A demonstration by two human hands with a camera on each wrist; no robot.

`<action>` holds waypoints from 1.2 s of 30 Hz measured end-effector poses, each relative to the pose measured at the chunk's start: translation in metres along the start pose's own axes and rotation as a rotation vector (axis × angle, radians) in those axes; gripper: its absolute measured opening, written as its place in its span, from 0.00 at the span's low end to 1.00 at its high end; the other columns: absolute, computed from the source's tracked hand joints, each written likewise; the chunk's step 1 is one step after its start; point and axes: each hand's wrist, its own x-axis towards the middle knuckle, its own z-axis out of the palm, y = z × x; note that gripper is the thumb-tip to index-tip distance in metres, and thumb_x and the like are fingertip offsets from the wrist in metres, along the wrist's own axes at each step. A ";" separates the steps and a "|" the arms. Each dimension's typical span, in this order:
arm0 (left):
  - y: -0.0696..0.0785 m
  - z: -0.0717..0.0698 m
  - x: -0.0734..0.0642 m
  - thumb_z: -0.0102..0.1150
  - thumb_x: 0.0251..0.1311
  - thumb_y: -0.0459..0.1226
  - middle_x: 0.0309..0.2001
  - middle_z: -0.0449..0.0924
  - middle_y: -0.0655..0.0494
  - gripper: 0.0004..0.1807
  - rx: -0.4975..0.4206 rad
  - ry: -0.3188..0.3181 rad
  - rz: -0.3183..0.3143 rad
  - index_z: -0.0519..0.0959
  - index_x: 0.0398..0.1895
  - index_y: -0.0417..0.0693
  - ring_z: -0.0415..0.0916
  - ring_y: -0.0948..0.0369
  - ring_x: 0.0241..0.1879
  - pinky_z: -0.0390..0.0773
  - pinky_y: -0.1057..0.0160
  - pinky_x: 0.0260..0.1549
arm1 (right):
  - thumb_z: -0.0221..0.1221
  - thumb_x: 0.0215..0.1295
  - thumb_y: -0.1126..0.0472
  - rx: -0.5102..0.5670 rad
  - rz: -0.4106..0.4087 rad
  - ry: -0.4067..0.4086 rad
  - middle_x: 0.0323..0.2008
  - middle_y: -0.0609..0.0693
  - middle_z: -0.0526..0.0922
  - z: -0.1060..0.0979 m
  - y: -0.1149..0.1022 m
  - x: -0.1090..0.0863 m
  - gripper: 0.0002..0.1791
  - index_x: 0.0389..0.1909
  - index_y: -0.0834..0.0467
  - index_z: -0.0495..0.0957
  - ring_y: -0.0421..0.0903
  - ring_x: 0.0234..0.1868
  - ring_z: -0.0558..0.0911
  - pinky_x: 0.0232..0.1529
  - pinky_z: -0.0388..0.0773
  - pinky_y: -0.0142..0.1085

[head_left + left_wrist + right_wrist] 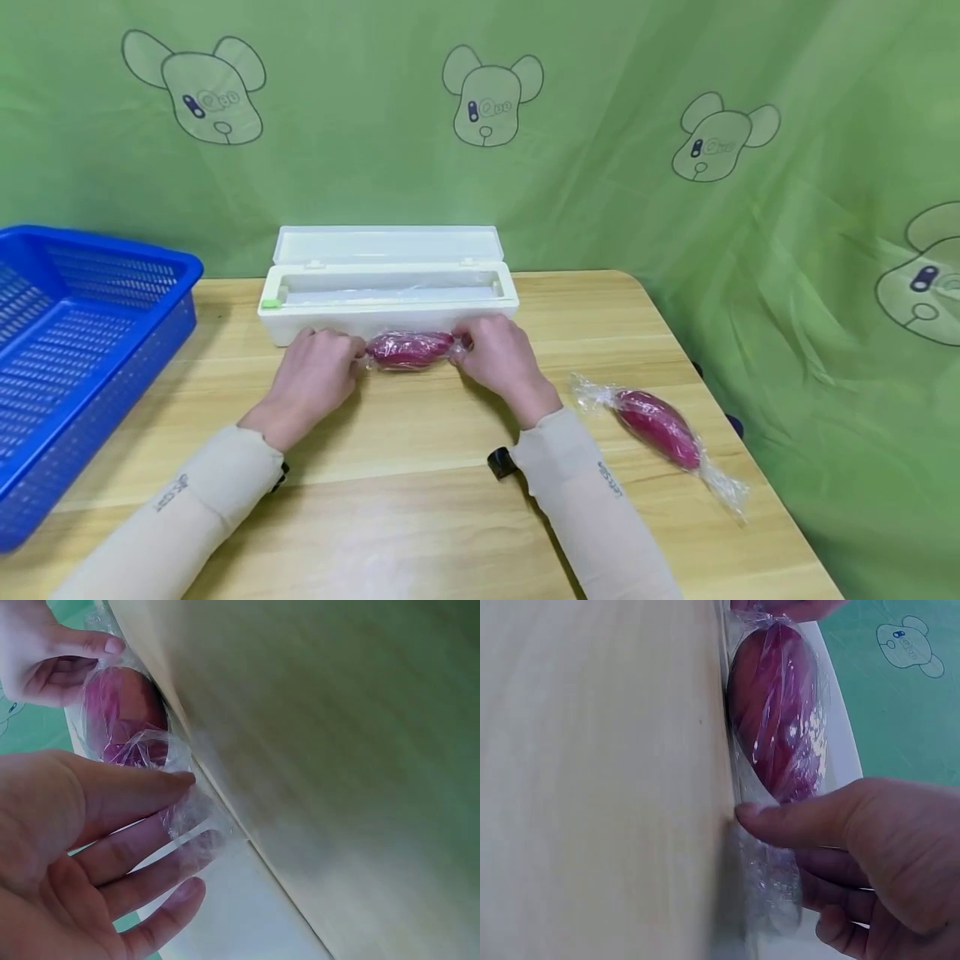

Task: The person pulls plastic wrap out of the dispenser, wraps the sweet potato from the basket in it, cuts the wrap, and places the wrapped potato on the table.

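Note:
A purple-red sweet potato (409,350) in clear plastic wrap lies on the table against the front of a white cling film box (390,319). My left hand (321,372) pinches the loose wrap at its left end. At the other end my right hand (497,354) pinches the wrap between thumb and fingers. The left wrist view shows the crumpled film (191,806) between thumb and fingers, the lower fingers spread. In the right wrist view the film tail (769,877) runs past the thumb, beside the wrapped sweet potato (776,712).
Another wrapped sweet potato (660,427) with twisted film ends lies to the right on the wooden table (390,533). A blue plastic basket (161,287) stands at the left. The box's lid (388,245) is raised, against a green curtain (360,150).

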 end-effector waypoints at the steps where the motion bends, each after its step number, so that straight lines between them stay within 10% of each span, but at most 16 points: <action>1: 0.001 0.000 0.001 0.69 0.58 0.23 0.18 0.81 0.53 0.06 0.005 -0.001 -0.001 0.88 0.27 0.39 0.71 0.60 0.18 0.74 0.58 0.26 | 0.76 0.60 0.63 -0.010 -0.002 0.001 0.43 0.52 0.93 0.000 0.000 0.000 0.14 0.48 0.57 0.91 0.51 0.44 0.90 0.51 0.89 0.47; 13: 0.003 -0.004 0.000 0.67 0.54 0.21 0.25 0.86 0.46 0.07 -0.035 0.024 -0.079 0.86 0.35 0.35 0.77 0.53 0.23 0.76 0.52 0.32 | 0.73 0.62 0.63 -0.073 0.012 0.040 0.35 0.49 0.94 0.001 -0.001 0.000 0.04 0.36 0.53 0.94 0.50 0.38 0.89 0.47 0.87 0.46; 30: 0.008 -0.002 0.006 0.73 0.59 0.30 0.18 0.79 0.54 0.16 0.030 -0.006 -0.062 0.80 0.15 0.46 0.71 0.58 0.20 0.72 0.57 0.29 | 0.65 0.50 0.74 -0.071 -0.058 0.096 0.23 0.46 0.88 0.002 -0.003 -0.003 0.13 0.23 0.52 0.90 0.46 0.26 0.82 0.35 0.84 0.42; 36: 0.006 -0.002 0.004 0.72 0.59 0.28 0.20 0.81 0.52 0.10 -0.014 -0.007 -0.065 0.85 0.21 0.41 0.73 0.57 0.20 0.76 0.55 0.29 | 0.67 0.56 0.70 -0.045 -0.008 0.000 0.26 0.46 0.88 -0.002 -0.003 -0.004 0.09 0.27 0.53 0.89 0.45 0.28 0.81 0.36 0.83 0.41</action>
